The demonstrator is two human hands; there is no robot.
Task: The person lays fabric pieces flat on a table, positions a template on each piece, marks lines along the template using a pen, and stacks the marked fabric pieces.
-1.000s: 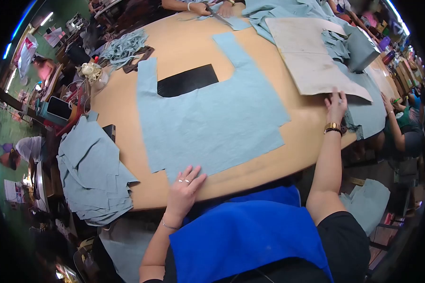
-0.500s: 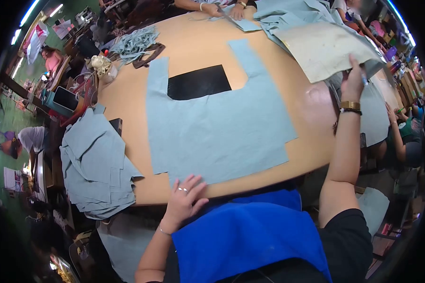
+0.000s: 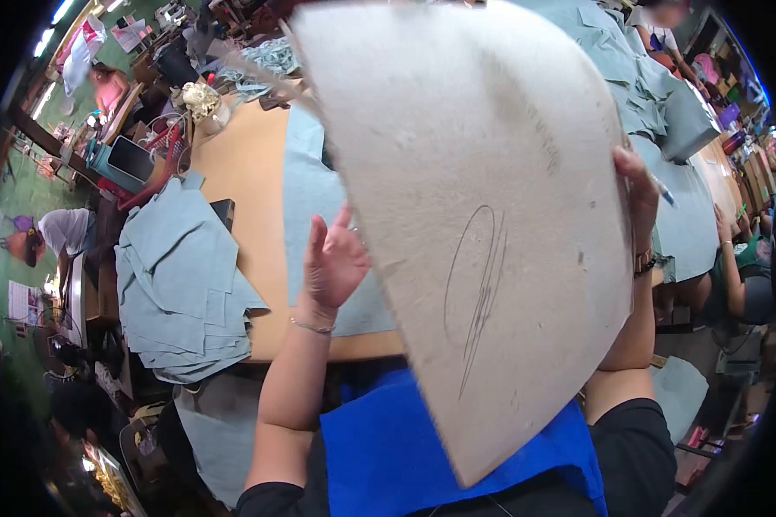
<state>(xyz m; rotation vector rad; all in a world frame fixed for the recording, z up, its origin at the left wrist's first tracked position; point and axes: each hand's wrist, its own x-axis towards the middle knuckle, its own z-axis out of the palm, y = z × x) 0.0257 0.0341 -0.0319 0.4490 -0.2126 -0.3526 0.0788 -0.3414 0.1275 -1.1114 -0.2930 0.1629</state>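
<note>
A large stiff cardboard sheet, off-white with a looped pen scribble, stands tilted up in front of me. My right hand grips its right edge, and a pen sticks out beside those fingers. At the sheet's left edge, my left hand is raised with thumb and fingers apart; some fingertips are hidden, and I cannot tell if they touch the sheet. Behind the cardboard, a light blue cut fabric piece lies flat on the table, mostly covered from view.
A stack of light blue cut pieces lies at the table's left edge. Blue scraps and a filled pot sit at the far left. More blue fabric is heaped at the far right, near other people.
The cardboard sheet has swung from the right side of the table to upright in front of me, in my right hand. My left hand has lifted from the fabric's near edge towards the sheet.
</note>
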